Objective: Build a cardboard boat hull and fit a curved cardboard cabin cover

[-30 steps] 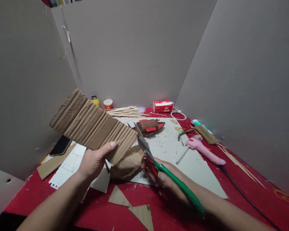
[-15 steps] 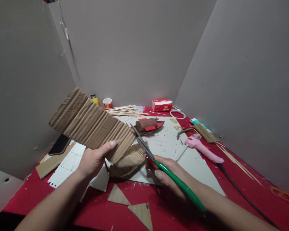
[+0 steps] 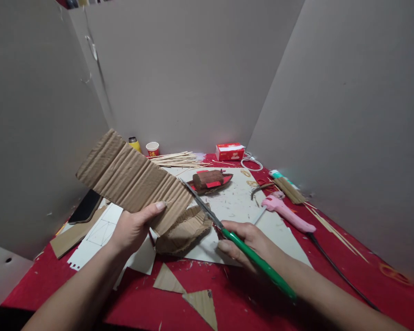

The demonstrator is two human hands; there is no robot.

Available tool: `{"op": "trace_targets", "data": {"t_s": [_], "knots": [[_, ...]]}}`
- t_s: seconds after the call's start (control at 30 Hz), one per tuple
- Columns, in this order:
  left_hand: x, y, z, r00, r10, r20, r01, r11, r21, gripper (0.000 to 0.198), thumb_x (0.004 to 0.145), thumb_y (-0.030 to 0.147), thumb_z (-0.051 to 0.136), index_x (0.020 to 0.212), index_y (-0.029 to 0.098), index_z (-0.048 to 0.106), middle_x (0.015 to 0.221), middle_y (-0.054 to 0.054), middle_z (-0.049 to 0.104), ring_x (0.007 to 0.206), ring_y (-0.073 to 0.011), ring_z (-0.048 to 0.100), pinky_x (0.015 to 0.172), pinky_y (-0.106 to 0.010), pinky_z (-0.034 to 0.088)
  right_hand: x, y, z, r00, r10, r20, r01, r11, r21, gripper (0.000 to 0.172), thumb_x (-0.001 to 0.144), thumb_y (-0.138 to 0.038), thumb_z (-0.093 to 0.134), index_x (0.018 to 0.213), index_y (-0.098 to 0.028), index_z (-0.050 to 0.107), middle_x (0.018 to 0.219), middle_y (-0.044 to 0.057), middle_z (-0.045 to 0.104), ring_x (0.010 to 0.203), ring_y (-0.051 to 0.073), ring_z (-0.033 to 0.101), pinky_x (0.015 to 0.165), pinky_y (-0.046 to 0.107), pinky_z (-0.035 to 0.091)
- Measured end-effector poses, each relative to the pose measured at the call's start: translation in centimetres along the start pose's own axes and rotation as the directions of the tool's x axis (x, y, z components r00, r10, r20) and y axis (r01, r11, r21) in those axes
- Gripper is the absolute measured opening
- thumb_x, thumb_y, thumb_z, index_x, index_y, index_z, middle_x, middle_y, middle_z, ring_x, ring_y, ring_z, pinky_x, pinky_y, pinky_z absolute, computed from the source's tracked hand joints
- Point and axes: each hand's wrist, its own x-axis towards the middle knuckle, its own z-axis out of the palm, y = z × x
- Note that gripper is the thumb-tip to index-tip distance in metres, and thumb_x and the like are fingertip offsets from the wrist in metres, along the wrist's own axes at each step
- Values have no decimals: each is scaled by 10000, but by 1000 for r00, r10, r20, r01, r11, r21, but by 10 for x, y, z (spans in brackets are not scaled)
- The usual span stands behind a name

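Note:
My left hand [image 3: 136,225] grips a ribbed piece of corrugated cardboard [image 3: 127,170] near its lower edge, thumb on top. The piece is tilted, its near right end beside the scissors. My right hand [image 3: 243,241] is closed around the green-handled scissors [image 3: 258,259], whose blades point up and left along the cardboard's right edge. The blades look nearly together. Below the held piece lies a boat-shaped cardboard form [image 3: 182,232]. Behind the blades, a small brown and red model boat [image 3: 210,180] rests on a white board [image 3: 238,202].
A pink glue gun [image 3: 290,214] with a black cord lies at right. Wooden sticks [image 3: 179,159], a paper cup [image 3: 152,148], a yellow bottle [image 3: 134,144] and a red tissue box [image 3: 229,151] stand behind. Cardboard triangles [image 3: 203,305] lie in front; a phone [image 3: 85,207] is left.
The scissor blades have come closer together at the cardboard's right edge. The held cardboard has shifted slightly. The whole view has moved a little.

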Motion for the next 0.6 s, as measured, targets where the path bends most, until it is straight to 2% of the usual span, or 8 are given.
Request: {"op": "trace_targets", "data": {"t_s": [0.2,0.33,0.4,0.47,0.53,0.6], "knots": [[-2,2,5,999,-35,13,36,998,-51,552,644,276,813,1170,183,675,958,-51,757,994,-245,676,973,-380,500,1,2,0,998,51,-34,-51,998,-19,330,864,-470,545,698,-193,480,590,-57,329,538,93,271,490,218,301],[-4,1,9,997,-63,45,65,996,-59,514,598,255,831,1086,156,700,870,-59,758,963,-253,683,911,-354,536,4,4,-1,996,53,-73,-59,995,-84,357,848,-494,545,672,-196,459,598,-48,361,551,99,308,497,219,313],[-3,5,10,996,-81,21,83,994,-73,398,585,239,826,957,139,725,763,-50,744,858,-240,700,820,-323,567,6,5,-3,990,53,-134,-68,992,-111,381,835,-523,541,654,-199,452,589,-42,381,545,103,333,494,224,323],[0,12,10,993,-110,-29,107,989,-104,273,575,234,812,806,121,723,664,-38,712,675,-202,689,661,-281,580,8,6,-6,971,85,-224,-108,990,-91,422,828,-580,518,647,-207,441,555,-41,388,511,106,349,469,228,327],[6,19,8,986,-148,-75,136,979,-150,208,579,237,791,721,112,705,624,-26,689,536,-153,640,520,-241,548,10,7,-9,945,161,-285,-177,984,-33,467,837,-644,467,651,-218,423,500,-50,379,446,103,346,412,228,301],[11,23,7,978,-177,-109,155,971,-183,186,591,244,771,699,113,694,622,-17,680,489,-126,612,456,-215,516,12,9,-12,921,239,-308,-242,970,28,494,843,-681,437,657,-223,408,457,-61,361,388,94,325,360,221,251]]}}
